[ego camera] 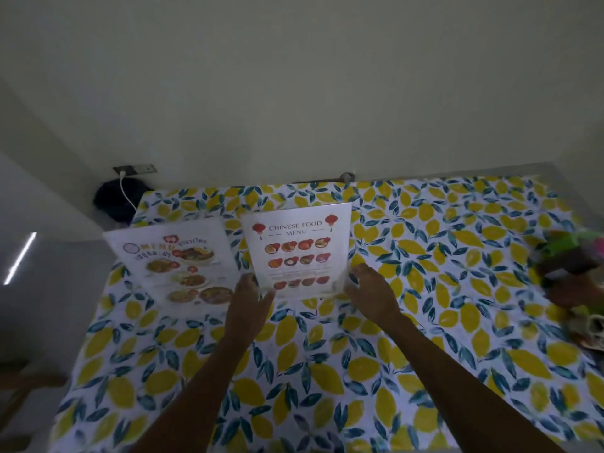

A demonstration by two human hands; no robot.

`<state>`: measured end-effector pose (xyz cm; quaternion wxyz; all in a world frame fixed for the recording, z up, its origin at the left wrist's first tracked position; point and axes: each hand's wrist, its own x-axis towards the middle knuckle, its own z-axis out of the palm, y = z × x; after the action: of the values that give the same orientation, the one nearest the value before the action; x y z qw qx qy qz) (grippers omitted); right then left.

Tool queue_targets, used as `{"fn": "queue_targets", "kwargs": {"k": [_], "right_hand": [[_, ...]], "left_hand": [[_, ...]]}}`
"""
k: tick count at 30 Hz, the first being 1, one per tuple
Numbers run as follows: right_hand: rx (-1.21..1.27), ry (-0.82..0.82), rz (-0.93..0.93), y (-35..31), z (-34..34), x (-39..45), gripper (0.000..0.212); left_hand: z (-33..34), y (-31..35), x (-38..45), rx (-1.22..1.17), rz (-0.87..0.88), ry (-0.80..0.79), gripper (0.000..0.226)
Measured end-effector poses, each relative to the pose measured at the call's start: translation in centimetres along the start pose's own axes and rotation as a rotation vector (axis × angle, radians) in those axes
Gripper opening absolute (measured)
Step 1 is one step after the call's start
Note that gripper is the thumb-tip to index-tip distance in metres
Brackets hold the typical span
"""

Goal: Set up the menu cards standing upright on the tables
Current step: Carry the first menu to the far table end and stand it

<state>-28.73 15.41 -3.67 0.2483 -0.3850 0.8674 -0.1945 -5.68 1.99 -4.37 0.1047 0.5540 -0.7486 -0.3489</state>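
A table (327, 371) covered with a lemon-and-leaf printed cloth fills the lower part of the view, set against a plain pale wall (294, 76). 2 menu cards stand on it near the far edge. The Chinese menu card (299, 250) stands upright, facing the camera; its heading reads "CHINESE FOOD MENU" between 2 red lanterns, above 3 rows of 4 dish photos each. Small print between the rows is too blurred to read.

The left hand (250, 297) holds the card's lower left corner, fingers wrapped around its clear base edge. The right hand (371, 289) is at the lower right corner, fingers spread and loosely curved by the edge; whether they actually touch the card cannot be told.

Just left of it, the Thai menu card (176, 259) leans back at a tilt, showing "MENU" in yellow letters, Thai script that is not legible, and photos of dishes.

At the table's right edge lies a blurred heap of colourful items (575, 273). Behind the left corner, a wall socket (134, 169) has a white cable (125, 191) plugged in, beside a dark object (114, 199).
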Motion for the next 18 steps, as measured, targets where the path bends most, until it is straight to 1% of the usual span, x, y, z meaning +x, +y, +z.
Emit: {"fn": "queue_targets", "kwargs": {"k": [3, 5, 6, 8, 9, 11, 12, 18], "right_hand": [[0.119, -0.02, 0.023, 0.8, 0.6, 1.6, 0.04], [0.216, -0.033, 0.033, 0.8, 0.9, 2.2, 0.04], [0.236, -0.041, 0.026, 0.7, 1.1, 2.3, 0.036], [0.213, -0.024, -0.009, 0.7, 1.6, 2.5, 0.014], [0.21, -0.005, -0.032, 0.6, 1.7, 2.4, 0.009], [0.216, 0.047, -0.073, 0.6, 2.0, 2.2, 0.021], [0.215, 0.073, -0.086, 0.6, 2.1, 2.1, 0.024], [0.195, 0.122, -0.079, 1.4, 2.3, 0.2, 0.029]], "left_hand": [[0.7, 1.0, 0.4, -0.043, -0.012, 0.062, 0.062], [0.9, 1.3, 0.8, -0.041, -0.045, 0.076, 0.065], [1.1, 1.3, 1.0, -0.028, -0.065, 0.079, 0.063], [1.4, 1.1, 1.3, 0.001, -0.083, 0.089, 0.058], [1.4, 1.1, 1.4, 0.009, -0.084, 0.091, 0.055], [1.2, 1.0, 1.4, -0.008, -0.096, 0.09, 0.049], [1.1, 1.0, 1.2, -0.021, -0.106, 0.085, 0.048], [0.6, 1.2, -1.4, -0.008, -0.066, 0.088, 0.047]]}}
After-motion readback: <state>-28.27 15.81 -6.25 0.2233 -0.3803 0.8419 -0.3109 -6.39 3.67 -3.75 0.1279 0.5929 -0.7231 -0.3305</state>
